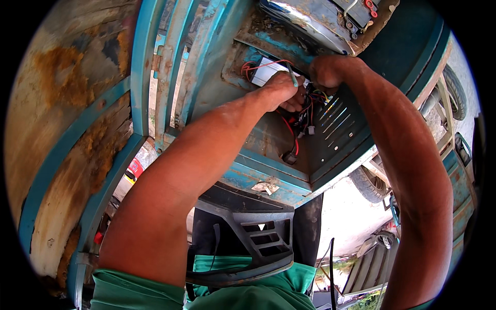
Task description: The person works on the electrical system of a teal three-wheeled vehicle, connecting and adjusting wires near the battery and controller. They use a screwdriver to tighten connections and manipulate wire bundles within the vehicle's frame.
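Note:
Inside a rusty teal metal compartment (274,139), a silver module (263,72) sits among red wires and coloured cables with connectors (310,129). My left hand (284,93) is closed around a slim pale-green tool (293,77) over the module's right part. Just to the right, my right hand (330,72) has its fingers curled down by the module and wiring; what they grip is hidden. Below both hands, red leads and a black fitting (291,155) lie on the compartment floor.
A battery (315,18) in a torn carton is at the top, beside a slotted panel (341,124). A stained panel (62,155) with teal framing is at left, a black plastic part (240,232) below. Wheels (369,183) and metal frames show at right.

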### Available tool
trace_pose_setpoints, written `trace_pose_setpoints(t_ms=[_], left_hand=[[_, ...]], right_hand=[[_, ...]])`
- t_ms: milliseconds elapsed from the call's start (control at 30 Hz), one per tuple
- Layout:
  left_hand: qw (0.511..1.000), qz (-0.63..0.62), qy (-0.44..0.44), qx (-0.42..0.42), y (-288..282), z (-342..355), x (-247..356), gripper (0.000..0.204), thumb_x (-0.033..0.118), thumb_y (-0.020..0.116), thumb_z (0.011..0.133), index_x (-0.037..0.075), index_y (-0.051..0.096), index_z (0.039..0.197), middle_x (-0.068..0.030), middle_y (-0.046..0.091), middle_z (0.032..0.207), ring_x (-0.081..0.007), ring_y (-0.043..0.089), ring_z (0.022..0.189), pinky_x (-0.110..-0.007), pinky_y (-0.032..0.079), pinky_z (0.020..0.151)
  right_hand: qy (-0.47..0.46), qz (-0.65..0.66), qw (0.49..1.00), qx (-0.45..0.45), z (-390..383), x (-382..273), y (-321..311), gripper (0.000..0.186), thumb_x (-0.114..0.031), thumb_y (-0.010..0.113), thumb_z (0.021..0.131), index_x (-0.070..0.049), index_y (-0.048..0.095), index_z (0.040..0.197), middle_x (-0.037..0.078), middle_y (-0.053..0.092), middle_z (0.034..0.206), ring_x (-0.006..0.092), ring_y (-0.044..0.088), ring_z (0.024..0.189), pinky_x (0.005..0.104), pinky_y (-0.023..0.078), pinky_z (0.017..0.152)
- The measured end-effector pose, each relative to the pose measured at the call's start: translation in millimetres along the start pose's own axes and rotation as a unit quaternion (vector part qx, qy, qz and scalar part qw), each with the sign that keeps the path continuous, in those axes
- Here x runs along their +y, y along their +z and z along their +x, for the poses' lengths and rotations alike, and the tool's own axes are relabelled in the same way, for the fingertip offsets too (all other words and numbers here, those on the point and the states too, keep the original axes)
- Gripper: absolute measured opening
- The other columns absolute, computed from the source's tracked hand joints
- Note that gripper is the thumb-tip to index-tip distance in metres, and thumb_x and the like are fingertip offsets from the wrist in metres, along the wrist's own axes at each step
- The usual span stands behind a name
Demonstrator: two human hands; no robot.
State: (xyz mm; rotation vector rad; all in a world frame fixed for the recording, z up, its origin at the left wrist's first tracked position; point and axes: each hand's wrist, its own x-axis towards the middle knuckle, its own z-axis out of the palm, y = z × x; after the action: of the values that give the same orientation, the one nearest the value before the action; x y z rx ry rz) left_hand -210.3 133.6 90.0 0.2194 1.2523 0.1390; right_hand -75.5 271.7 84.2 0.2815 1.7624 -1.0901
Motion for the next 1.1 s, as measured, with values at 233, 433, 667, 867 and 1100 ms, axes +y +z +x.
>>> trace_pose_setpoints(t_ms=[233,433,667,867,1100], left_hand=[[0.997,0.060,0.032,-0.042,32.2,-1.5,-10.0,0.028,0.016,0.068,0.091,0.003,0.064,0.115,-0.0102,0.069,0.085,-0.0206,0.070,0.064,-0.033,0.057,0.054],[0.999,0.006,0.040,-0.029,38.9,9.2,-12.8,0.024,0.012,0.066,0.091,0.001,0.066,0.112,-0.0116,0.071,0.088,-0.0215,0.072,0.070,-0.033,0.059,0.060],[0.998,-0.041,0.036,-0.027,29.7,19.3,-20.7,0.021,0.009,0.063,0.092,0.001,0.068,0.111,-0.0127,0.073,0.094,-0.0222,0.074,0.077,-0.034,0.060,0.067],[0.996,-0.064,0.053,-0.019,26.6,24.0,-27.9,0.014,0.009,0.062,0.093,0.001,0.068,0.103,-0.0151,0.074,0.088,-0.0264,0.075,0.074,-0.036,0.062,0.064],[0.996,-0.063,0.056,-0.036,24.7,22.3,-26.1,0.015,0.008,0.064,0.091,0.000,0.068,0.103,-0.0151,0.074,0.090,-0.0267,0.075,0.077,-0.037,0.062,0.067]], right_hand=[[0.020,0.002,0.999,0.029,5.1,7.1,6.4,0.018,-0.006,0.064,0.077,0.001,0.072,0.091,0.017,0.072,0.083,0.0258,0.070,0.073,0.0410,0.055,0.066],[0.087,0.065,0.993,0.045,-10.8,-16.7,-5.4,0.022,-0.006,0.066,0.076,0.000,0.072,0.097,0.017,0.074,0.089,0.0269,0.072,0.079,0.0405,0.056,0.069],[0.058,0.057,0.996,0.040,-10.1,-12.6,-2.4,0.027,-0.008,0.068,0.076,-0.002,0.073,0.102,0.016,0.075,0.093,0.0275,0.073,0.084,0.0400,0.056,0.072],[0.081,0.037,0.995,0.046,-9.4,-21.0,-3.0,0.024,-0.014,0.066,0.079,-0.006,0.076,0.100,0.017,0.074,0.099,0.0300,0.072,0.090,0.0416,0.055,0.079],[0.115,0.014,0.989,0.089,-3.7,-20.6,6.0,0.022,-0.017,0.064,0.084,-0.008,0.077,0.099,0.018,0.073,0.104,0.0346,0.070,0.099,0.0429,0.054,0.086]])
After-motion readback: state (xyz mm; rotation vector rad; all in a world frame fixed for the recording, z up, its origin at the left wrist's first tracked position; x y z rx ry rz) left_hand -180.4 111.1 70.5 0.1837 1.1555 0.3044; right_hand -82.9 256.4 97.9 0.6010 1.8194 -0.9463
